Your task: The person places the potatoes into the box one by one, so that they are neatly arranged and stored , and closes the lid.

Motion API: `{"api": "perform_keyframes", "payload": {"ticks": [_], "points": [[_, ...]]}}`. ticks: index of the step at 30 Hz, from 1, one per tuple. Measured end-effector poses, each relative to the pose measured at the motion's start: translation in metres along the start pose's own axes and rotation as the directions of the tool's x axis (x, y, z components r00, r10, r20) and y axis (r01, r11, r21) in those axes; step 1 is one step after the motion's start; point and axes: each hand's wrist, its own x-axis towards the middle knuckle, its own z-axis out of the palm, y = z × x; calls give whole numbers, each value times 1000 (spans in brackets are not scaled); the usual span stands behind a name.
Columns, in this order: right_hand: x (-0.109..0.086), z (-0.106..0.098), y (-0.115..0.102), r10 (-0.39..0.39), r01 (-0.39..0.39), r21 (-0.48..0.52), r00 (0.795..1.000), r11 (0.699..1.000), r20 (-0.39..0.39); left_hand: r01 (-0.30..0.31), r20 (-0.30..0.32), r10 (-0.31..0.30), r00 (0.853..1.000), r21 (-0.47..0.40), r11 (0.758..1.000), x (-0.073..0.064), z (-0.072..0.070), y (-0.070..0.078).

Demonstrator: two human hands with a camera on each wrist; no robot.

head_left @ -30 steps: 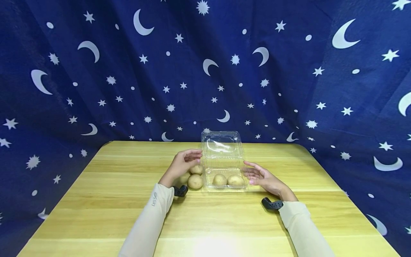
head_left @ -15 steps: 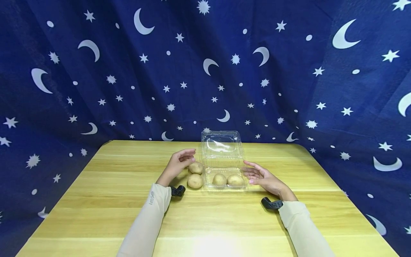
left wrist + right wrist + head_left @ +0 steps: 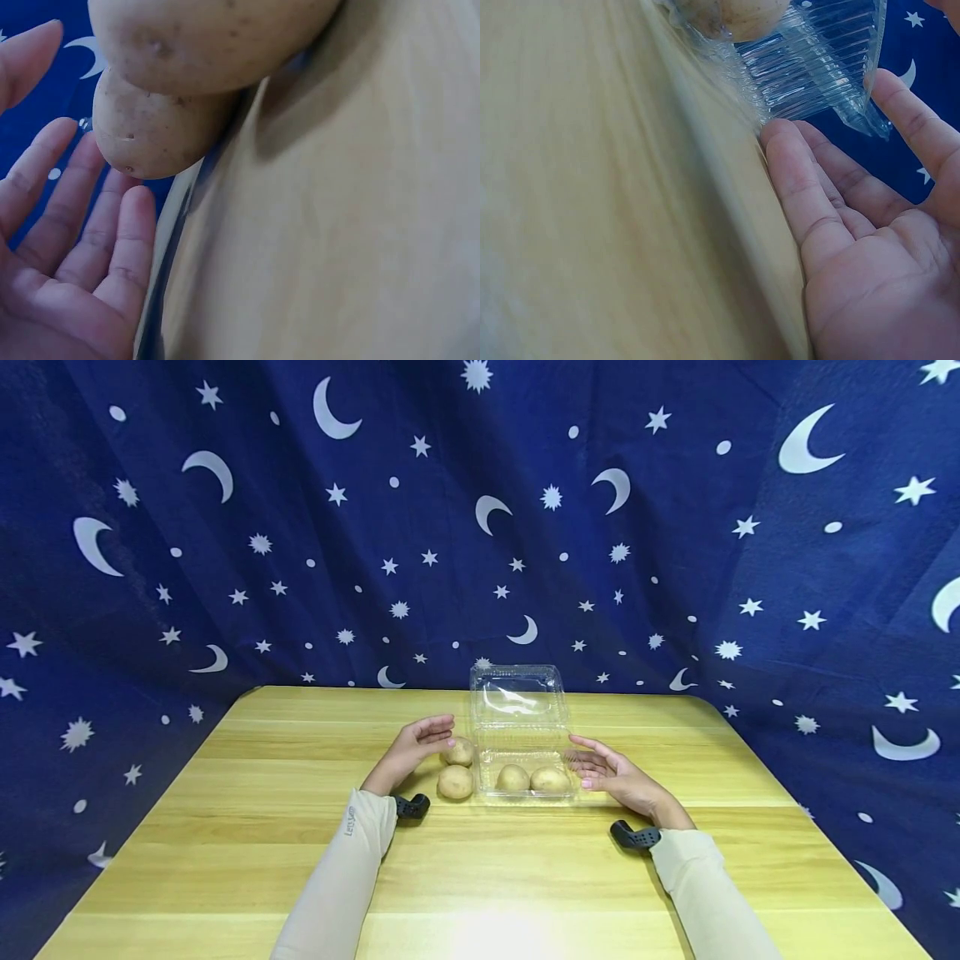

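A clear plastic clamshell container (image 3: 522, 739) stands with its lid raised at the back. Inside its base lie two potatoes, a left one (image 3: 513, 778) and a right one (image 3: 550, 779). Two more potatoes are on the table just left of it: a rear one (image 3: 461, 752) and a front one (image 3: 455, 782). My left hand (image 3: 408, 752) is beside the rear potato, holding nothing; its fingers look relaxed in the left wrist view, close to the farther potato (image 3: 154, 135). With loosely bent fingers, my right hand (image 3: 870, 240) rests against the container's ribbed right wall (image 3: 802, 75).
A light wooden table (image 3: 480, 868) lies under everything. Behind it hangs a dark blue curtain (image 3: 420, 527) with white moons and stars. Black wrist cameras, one on the left wrist (image 3: 412, 807) and one on the right (image 3: 634, 836), sit low over the table.
My left hand has drawn left, away from the container, uncovering more of the rear potato. The right hand and the container have stayed in place.
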Motion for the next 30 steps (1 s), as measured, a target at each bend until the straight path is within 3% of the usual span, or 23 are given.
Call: {"api": "perform_keyframes", "payload": {"ticks": [10,19,30], "points": [[0,0,1,-12,12,4,1000,1000,6,49,66,-52,996,57,997,-2,1,-2],[0,0,0,0,0,3,1000,1000,2,112,73,-124,990,146,983,-3,2,-1],[0,0,1,-20,20,6,1000,1000,11,107,110,-133,985,218,970,-2,5,2]]}}
